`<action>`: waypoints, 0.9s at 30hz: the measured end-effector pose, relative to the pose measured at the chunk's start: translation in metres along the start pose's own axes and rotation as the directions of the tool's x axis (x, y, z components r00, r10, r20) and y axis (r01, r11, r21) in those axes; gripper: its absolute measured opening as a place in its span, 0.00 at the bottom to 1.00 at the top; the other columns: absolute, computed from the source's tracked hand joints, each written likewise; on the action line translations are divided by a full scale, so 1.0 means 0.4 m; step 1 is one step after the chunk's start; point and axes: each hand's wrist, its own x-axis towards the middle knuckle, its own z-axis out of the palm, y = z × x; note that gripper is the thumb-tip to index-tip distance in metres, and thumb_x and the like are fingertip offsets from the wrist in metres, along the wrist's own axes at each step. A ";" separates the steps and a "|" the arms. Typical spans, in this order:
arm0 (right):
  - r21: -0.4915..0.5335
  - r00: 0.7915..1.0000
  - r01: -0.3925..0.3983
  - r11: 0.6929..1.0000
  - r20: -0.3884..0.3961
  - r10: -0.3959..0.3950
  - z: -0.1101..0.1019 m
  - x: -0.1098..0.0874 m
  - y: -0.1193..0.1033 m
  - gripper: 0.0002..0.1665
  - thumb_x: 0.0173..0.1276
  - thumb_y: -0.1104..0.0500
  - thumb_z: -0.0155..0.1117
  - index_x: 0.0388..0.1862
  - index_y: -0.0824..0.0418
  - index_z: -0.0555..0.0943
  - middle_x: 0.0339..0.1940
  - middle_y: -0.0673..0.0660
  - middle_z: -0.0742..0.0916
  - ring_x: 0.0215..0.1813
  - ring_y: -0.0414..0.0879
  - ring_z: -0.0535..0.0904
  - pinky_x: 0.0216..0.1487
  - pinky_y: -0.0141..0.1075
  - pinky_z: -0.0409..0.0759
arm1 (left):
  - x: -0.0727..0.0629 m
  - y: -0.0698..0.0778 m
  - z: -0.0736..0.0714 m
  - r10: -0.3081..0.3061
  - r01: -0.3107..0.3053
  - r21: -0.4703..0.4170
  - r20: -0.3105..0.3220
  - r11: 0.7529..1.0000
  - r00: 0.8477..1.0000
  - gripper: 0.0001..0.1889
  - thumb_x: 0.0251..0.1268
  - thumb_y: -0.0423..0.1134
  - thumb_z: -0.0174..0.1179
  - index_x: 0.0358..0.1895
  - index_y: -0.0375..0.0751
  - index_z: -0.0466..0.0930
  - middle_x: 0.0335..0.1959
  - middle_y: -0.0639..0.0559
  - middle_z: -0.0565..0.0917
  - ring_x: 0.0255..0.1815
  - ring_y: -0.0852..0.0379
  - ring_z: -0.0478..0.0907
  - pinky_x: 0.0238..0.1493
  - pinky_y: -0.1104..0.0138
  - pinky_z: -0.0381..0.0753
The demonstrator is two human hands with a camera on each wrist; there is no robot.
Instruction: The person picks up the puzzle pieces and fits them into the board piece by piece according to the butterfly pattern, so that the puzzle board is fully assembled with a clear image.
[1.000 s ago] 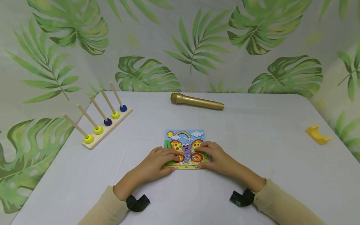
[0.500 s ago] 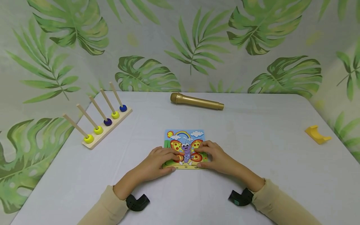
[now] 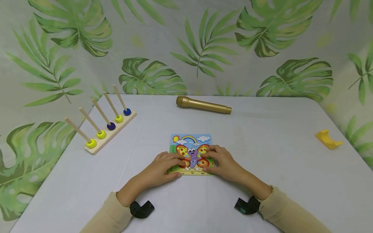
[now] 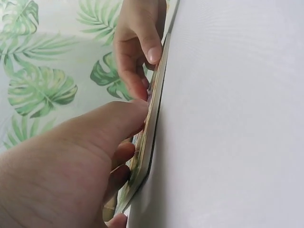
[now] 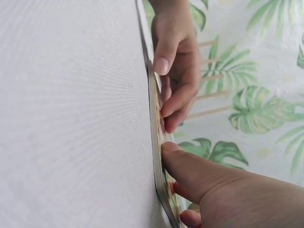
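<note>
A thin square picture puzzle [image 3: 193, 156] with a butterfly under a rainbow lies flat on the white table. My left hand [image 3: 159, 169] rests on its left side, fingertips on the left wing and thumb at the lower edge. On the opposite side, my right hand [image 3: 228, 165] touches the right wing with its fingertips, its thumb lying low on the picture. Both hands have loosely bent fingers. Seen edge-on in the left wrist view, the puzzle [image 4: 153, 128] is a thin board with my left thumb on its face. In the right wrist view my right thumb [image 5: 172, 151] touches the face likewise.
A wooden peg stand [image 3: 115, 132] with yellow and blue beads is at the left. At the back lies a gold microphone [image 3: 204, 105]. A yellow curved block [image 3: 329, 139] sits near the right edge. The white table [image 3: 262, 129] meets a leaf-patterned cloth [image 3: 151, 38].
My right thumb and wrist have shifted slightly left. The left hand and the puzzle look nearly unchanged.
</note>
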 end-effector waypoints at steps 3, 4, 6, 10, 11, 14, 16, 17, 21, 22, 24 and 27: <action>-0.038 1.000 -0.017 0.999 0.001 0.017 0.001 0.000 0.000 0.31 0.52 0.46 0.69 0.55 0.54 0.76 0.58 0.56 0.71 0.60 0.54 0.61 0.55 0.54 0.57 | -0.003 -0.007 -0.005 -0.049 0.048 -0.022 -0.024 0.999 0.999 0.20 0.59 0.49 0.58 0.55 0.51 0.73 0.61 0.54 0.67 0.63 0.55 0.59 0.62 0.55 0.53; -0.055 1.000 -0.023 0.998 0.002 0.023 0.001 0.000 0.000 0.33 0.52 0.45 0.68 0.57 0.54 0.74 0.60 0.58 0.69 0.61 0.55 0.60 0.56 0.54 0.57 | -0.005 -0.010 -0.008 -0.071 0.070 -0.029 -0.036 0.997 0.997 0.22 0.58 0.48 0.59 0.57 0.50 0.72 0.62 0.52 0.66 0.63 0.54 0.58 0.62 0.55 0.54; -0.083 0.999 -0.041 0.996 0.007 0.042 0.001 0.000 0.000 0.38 0.52 0.43 0.67 0.61 0.54 0.70 0.64 0.60 0.66 0.64 0.57 0.57 0.57 0.56 0.55 | -0.007 -0.018 -0.013 -0.117 0.115 -0.023 -0.061 0.993 0.991 0.28 0.56 0.48 0.61 0.61 0.47 0.68 0.64 0.48 0.63 0.65 0.50 0.56 0.61 0.53 0.55; -0.109 0.998 -0.061 0.992 0.023 0.064 -0.001 -0.001 -0.001 0.46 0.52 0.43 0.67 0.67 0.56 0.62 0.68 0.62 0.59 0.67 0.60 0.53 0.58 0.57 0.52 | -0.012 -0.034 -0.018 -0.218 0.219 0.018 -0.061 0.976 0.974 0.39 0.53 0.54 0.61 0.66 0.41 0.58 0.67 0.43 0.57 0.67 0.45 0.51 0.62 0.50 0.51; -0.107 0.997 -0.065 0.992 0.030 0.069 -0.003 -0.001 -0.002 0.46 0.52 0.43 0.67 0.67 0.56 0.61 0.69 0.62 0.58 0.67 0.60 0.52 0.59 0.57 0.52 | -0.012 -0.037 -0.019 -0.232 0.234 0.030 -0.051 0.972 0.971 0.41 0.52 0.56 0.61 0.67 0.40 0.57 0.67 0.43 0.56 0.67 0.45 0.51 0.62 0.50 0.50; -0.108 0.995 -0.077 0.991 0.053 0.084 -0.008 -0.004 -0.003 0.48 0.52 0.43 0.67 0.68 0.57 0.60 0.70 0.62 0.56 0.67 0.61 0.51 0.59 0.58 0.50 | -0.012 -0.039 -0.018 -0.248 0.249 0.055 -0.019 0.967 0.969 0.43 0.52 0.59 0.59 0.68 0.40 0.56 0.68 0.44 0.56 0.67 0.45 0.49 0.63 0.50 0.47; -0.116 0.992 -0.091 0.989 0.074 0.100 -0.013 -0.008 -0.003 0.49 0.51 0.41 0.67 0.68 0.58 0.60 0.70 0.63 0.56 0.67 0.61 0.51 0.60 0.59 0.49 | -0.009 -0.033 -0.016 -0.247 0.247 0.066 -0.010 0.967 0.969 0.43 0.52 0.60 0.58 0.67 0.40 0.57 0.68 0.45 0.57 0.67 0.45 0.50 0.63 0.49 0.45; -0.122 0.990 -0.098 0.988 0.085 0.109 -0.015 -0.011 -0.001 0.50 0.50 0.41 0.67 0.68 0.58 0.60 0.70 0.63 0.55 0.67 0.61 0.51 0.60 0.59 0.49 | -0.008 -0.029 -0.014 -0.251 0.250 0.076 -0.004 0.965 0.968 0.43 0.52 0.61 0.58 0.67 0.41 0.57 0.68 0.46 0.57 0.67 0.45 0.50 0.63 0.48 0.44; -0.145 0.982 -0.132 0.980 0.118 0.150 -0.030 -0.028 0.008 0.52 0.48 0.38 0.67 0.68 0.59 0.60 0.70 0.64 0.55 0.68 0.62 0.50 0.61 0.58 0.48 | 0.004 -0.010 -0.002 -0.265 0.262 0.124 0.012 0.957 0.964 0.43 0.51 0.64 0.56 0.67 0.44 0.58 0.68 0.50 0.58 0.67 0.48 0.50 0.63 0.47 0.42; -0.148 0.979 -0.140 0.979 0.124 0.159 -0.035 -0.033 0.011 0.52 0.48 0.37 0.67 0.68 0.59 0.60 0.70 0.63 0.54 0.68 0.62 0.49 0.61 0.58 0.48 | 0.009 -0.005 0.001 -0.266 0.261 0.139 0.016 0.955 0.964 0.43 0.51 0.65 0.55 0.68 0.45 0.58 0.68 0.50 0.57 0.67 0.48 0.50 0.63 0.47 0.42; -0.148 0.976 -0.153 0.977 0.130 0.172 -0.046 -0.043 0.018 0.53 0.48 0.37 0.67 0.68 0.59 0.60 0.70 0.63 0.54 0.67 0.63 0.49 0.61 0.59 0.49 | 0.020 0.005 0.006 -0.261 0.255 0.152 0.019 0.955 0.965 0.42 0.51 0.65 0.55 0.67 0.46 0.58 0.68 0.50 0.58 0.67 0.48 0.51 0.62 0.47 0.43; -0.146 0.975 -0.160 0.976 0.134 0.180 -0.062 -0.058 0.031 0.54 0.48 0.36 0.66 0.68 0.60 0.60 0.70 0.63 0.54 0.67 0.64 0.50 0.60 0.60 0.51 | 0.041 0.019 0.013 -0.254 0.245 0.175 0.036 0.954 0.966 0.43 0.51 0.66 0.54 0.67 0.45 0.58 0.68 0.50 0.57 0.67 0.47 0.51 0.62 0.46 0.45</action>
